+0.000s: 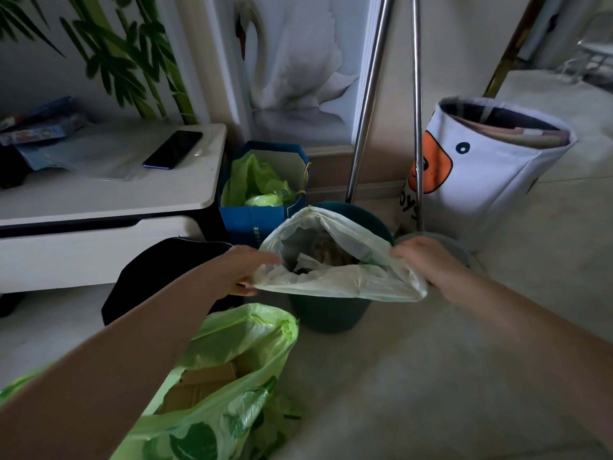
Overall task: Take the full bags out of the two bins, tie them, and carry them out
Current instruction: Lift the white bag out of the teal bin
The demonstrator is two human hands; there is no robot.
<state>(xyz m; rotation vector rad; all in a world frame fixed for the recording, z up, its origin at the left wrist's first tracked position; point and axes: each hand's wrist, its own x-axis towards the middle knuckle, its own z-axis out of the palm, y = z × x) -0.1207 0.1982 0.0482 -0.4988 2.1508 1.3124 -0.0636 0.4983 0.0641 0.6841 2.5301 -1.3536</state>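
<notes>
A pale translucent bag [335,283] full of rubbish sits in a dark green round bin [331,313] at the middle of the floor. My left hand [247,267] grips the bag's left rim and my right hand [428,260] grips its right rim, stretching the mouth wide above the bin. A second bag [232,370], bright green and untied, lies on the floor near me with cardboard inside. To the left stands a black bin [156,270], partly hidden by my left arm.
A blue paper carrier [258,214] holding green plastic stands behind the bins. Two metal poles [365,104] lean on the wall. A white duck-faced fabric basket [491,167] stands at right. A white low cabinet [109,194] with a phone [172,149] is at left.
</notes>
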